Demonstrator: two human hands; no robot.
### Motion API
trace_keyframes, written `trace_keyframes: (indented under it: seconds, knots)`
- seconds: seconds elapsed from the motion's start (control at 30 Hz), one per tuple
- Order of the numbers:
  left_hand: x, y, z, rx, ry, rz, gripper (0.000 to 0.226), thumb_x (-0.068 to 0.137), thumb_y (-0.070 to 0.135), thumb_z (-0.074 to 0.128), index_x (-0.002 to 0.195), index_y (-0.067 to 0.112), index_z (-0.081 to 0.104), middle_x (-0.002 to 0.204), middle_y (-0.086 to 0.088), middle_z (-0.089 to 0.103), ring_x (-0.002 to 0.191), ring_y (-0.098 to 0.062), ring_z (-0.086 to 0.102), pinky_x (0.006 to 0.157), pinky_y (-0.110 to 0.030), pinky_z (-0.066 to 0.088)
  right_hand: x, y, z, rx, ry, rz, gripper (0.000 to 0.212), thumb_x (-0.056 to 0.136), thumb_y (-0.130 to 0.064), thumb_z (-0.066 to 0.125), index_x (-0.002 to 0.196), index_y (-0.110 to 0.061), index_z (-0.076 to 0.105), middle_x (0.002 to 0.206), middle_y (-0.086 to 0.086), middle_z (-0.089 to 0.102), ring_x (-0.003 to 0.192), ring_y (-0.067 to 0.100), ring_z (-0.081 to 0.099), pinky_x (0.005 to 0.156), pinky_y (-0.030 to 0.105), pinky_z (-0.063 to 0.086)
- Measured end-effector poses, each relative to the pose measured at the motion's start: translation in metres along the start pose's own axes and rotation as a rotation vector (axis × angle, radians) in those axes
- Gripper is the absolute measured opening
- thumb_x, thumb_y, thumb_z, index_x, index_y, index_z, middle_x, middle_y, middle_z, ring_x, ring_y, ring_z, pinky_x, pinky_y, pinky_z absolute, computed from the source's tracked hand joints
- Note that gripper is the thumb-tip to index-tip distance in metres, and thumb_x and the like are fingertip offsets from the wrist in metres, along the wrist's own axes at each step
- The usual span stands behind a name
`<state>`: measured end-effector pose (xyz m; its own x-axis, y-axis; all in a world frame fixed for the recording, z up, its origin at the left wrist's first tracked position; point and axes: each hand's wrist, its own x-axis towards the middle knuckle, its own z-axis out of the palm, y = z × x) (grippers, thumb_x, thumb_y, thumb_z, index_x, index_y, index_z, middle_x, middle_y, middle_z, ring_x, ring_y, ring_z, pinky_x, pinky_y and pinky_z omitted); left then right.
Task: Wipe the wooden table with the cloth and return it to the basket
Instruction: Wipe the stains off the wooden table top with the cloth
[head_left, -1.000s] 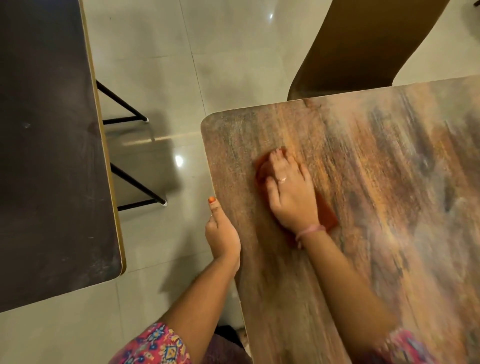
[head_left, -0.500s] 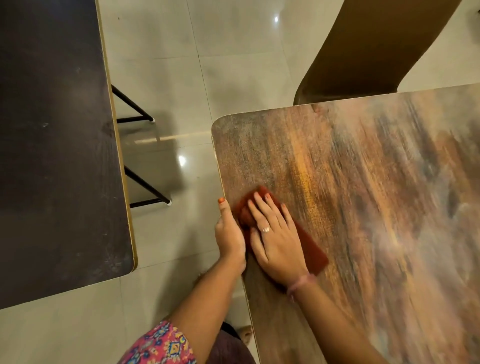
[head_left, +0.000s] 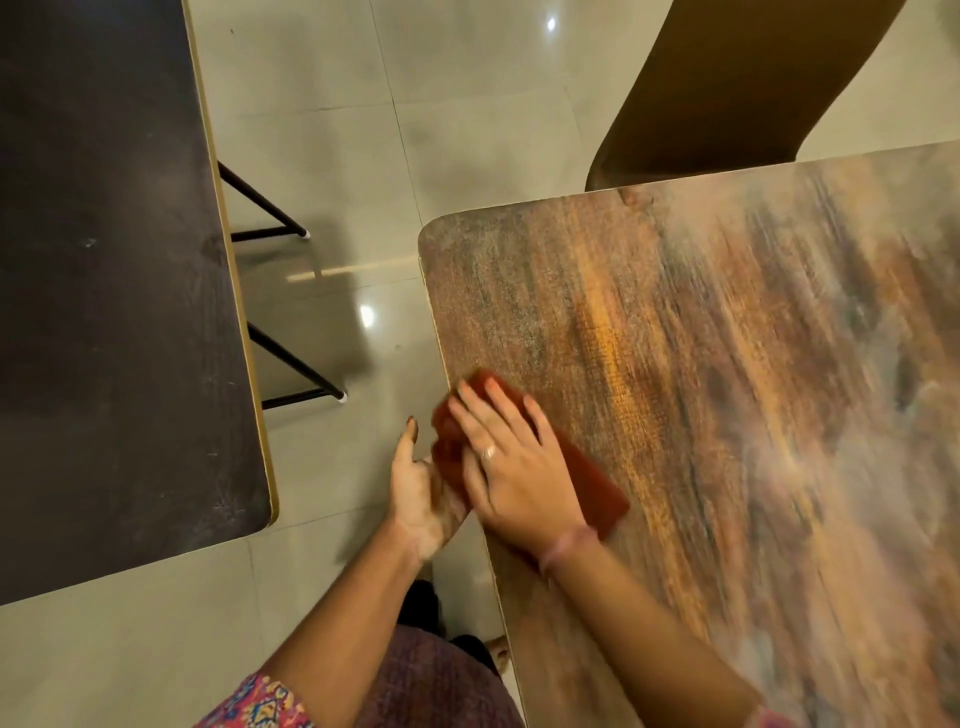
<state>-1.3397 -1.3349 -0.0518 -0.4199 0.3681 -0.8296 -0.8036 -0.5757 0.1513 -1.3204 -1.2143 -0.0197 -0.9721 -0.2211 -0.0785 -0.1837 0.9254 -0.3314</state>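
Rust-red folded cloth (head_left: 597, 486) lies at the left edge of the streaked brown wooden worktop (head_left: 727, 389), one end overhanging. Right hand (head_left: 511, 467) presses it flat, fingers (head_left: 475, 421) straight and slightly spread. Left hand (head_left: 418, 493) is cupped palm-up just beside the edge, under the overhang, fingers relaxed. Dark second table (head_left: 114, 291) stands well apart.

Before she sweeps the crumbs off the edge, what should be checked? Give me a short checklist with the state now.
1. Right hand flat on the cloth: ok.
2. Cloth reaches the wooden table edge: ok.
3. Left hand open, palm up, beside the edge: ok.
4. Crumbs visible on the table: cannot tell.
5. Basket in view for the return: not ok.
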Motion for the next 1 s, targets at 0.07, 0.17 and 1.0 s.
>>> trace_keyframes:
  seconds: [0.07, 0.17, 1.0]
  knots:
    - [0.000, 0.003, -0.001, -0.003, -0.034, 0.014, 0.076, 0.090, 0.066, 0.028, 0.110, 0.006, 0.068, 0.101, -0.014, 0.072, 0.086, -0.023, 0.071, 0.076, -0.033, 0.055, 0.070, 0.009, -0.005, 0.000, 0.018, -0.001, 0.048, 0.096, -0.029, 0.040, 0.143, -0.022, 0.044, 0.153, -0.005, 0.037, 0.146, 0.014, 0.022, 0.118, 0.042, 0.016]
    - [-0.001, 0.001, -0.003, 0.033, -0.047, 0.023, 0.080, 0.090, 0.068, 0.020, 0.110, 0.006, 0.066, 0.101, -0.012, 0.071, 0.084, -0.021, 0.070, 0.082, -0.033, 0.049, 0.160, 0.020, -0.017, -0.001, 0.007, 0.041, 0.048, 0.099, -0.032, 0.033, 0.146, -0.023, 0.039, 0.155, -0.006, 0.032, 0.147, 0.013, 0.017, 0.119, 0.042, 0.012]
    - [-0.105, -0.198, -0.062, 0.163, 0.200, 0.106, 0.051, 0.093, 0.054, 0.045, 0.126, 0.019, 0.060, 0.121, -0.008, 0.066, 0.115, -0.024, 0.060, 0.104, -0.043, 0.043, -0.235, -0.027, 0.027, -0.021, -0.090, 0.033, 0.056, 0.099, -0.035, 0.032, 0.153, -0.021, 0.022, 0.160, -0.004, 0.015, 0.149, 0.013, 0.005, 0.120, 0.043, 0.009]
